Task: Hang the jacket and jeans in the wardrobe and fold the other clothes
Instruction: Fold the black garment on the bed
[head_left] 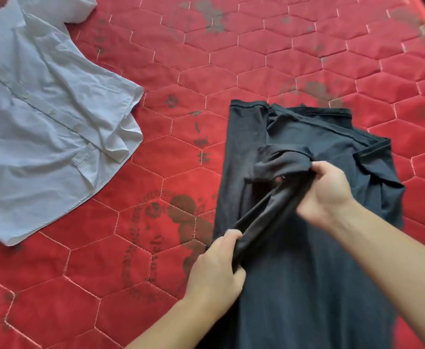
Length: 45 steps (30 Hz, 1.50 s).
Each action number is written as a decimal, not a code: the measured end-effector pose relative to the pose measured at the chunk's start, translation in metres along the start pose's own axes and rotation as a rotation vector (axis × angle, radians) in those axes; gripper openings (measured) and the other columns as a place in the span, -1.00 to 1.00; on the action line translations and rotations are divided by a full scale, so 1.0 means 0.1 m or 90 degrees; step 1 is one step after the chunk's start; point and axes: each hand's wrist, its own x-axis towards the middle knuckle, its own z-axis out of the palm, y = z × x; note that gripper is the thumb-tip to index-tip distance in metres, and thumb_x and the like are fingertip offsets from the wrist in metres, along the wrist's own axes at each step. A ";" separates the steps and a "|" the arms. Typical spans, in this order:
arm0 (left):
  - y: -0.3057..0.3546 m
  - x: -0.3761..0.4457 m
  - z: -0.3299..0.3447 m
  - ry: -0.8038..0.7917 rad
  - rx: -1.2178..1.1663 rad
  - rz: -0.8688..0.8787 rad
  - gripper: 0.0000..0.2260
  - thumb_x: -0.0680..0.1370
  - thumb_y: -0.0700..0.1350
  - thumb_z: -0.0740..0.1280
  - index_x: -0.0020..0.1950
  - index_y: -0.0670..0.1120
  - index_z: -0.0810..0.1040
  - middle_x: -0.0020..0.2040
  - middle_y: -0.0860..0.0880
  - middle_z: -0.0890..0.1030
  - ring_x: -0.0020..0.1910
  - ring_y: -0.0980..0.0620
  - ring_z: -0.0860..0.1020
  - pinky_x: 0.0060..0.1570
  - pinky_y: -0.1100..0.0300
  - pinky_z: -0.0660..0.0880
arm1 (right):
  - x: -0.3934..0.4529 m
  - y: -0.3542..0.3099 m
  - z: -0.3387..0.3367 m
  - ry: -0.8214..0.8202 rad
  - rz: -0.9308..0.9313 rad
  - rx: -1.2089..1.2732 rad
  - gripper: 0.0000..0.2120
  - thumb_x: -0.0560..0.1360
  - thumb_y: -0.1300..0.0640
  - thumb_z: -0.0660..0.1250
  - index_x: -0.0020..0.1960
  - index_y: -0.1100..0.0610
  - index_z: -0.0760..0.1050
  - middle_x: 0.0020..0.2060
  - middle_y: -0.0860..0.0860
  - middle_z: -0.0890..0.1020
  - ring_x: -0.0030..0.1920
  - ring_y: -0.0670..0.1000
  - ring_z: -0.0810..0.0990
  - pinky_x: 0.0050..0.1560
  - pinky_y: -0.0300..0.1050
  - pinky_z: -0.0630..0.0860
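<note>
We have the dark shirt (pixel 294 273) spread on the red mattress (pixel 307 59), its hem end running off the near edge of view and its collar end away from us. Our left hand (pixel 216 270) has its fingers curled round a bunched ridge of the cloth at the shirt's left side, and our right hand (pixel 324 192) pinches the same ridge higher up, near a rumpled sleeve (pixel 279 162); the fabric is drawn taut between the two. It looks like a thin knit: light, limp, ready to stretch and sag, so it will keep no crease unless we lay it flat and smooth it. We judge it best taken by the seams, at shoulder and side, where the cloth gives least, with the sleeve tucked in before the body is doubled over. A white shirt (pixel 42 117) lies flat and unfolded well apart to the left, buttons up; being woven, it should crease more crisply. No jacket, jeans or wardrobe show here.
</note>
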 end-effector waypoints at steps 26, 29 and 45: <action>0.28 0.71 -0.16 0.066 -0.087 0.059 -0.73 0.55 0.12 0.20 -0.11 0.06 0.65 -0.32 0.12 0.59 -0.24 0.11 0.55 -0.10 0.12 0.49 | 0.37 -0.41 -0.35 0.189 -0.001 -0.317 -0.23 0.30 -0.45 0.34 0.32 0.03 0.40 0.10 0.02 0.61 0.03 0.06 0.63 -0.12 -0.04 0.56; 0.24 0.81 -0.06 0.105 -0.013 0.010 -0.81 0.54 -0.09 0.33 0.15 0.07 0.54 -0.11 0.14 0.51 -0.14 0.13 0.46 -0.01 0.17 0.43 | 0.47 -0.35 -0.31 0.279 -0.067 -0.470 -0.33 0.24 -0.15 0.57 0.22 0.05 0.39 0.12 0.01 0.59 -0.02 0.06 0.65 -0.30 -0.08 0.60; 0.02 0.92 -0.23 0.043 -0.347 -0.168 -0.88 0.60 -0.16 0.32 -0.14 -0.07 0.48 -0.38 0.00 0.44 -0.48 0.12 0.36 -0.45 0.26 0.37 | 0.39 -0.59 -0.44 0.126 0.072 -0.227 -0.75 0.56 -0.09 0.24 0.10 0.03 0.53 -0.15 -0.03 0.66 -0.14 -0.02 0.64 -0.10 -0.09 0.53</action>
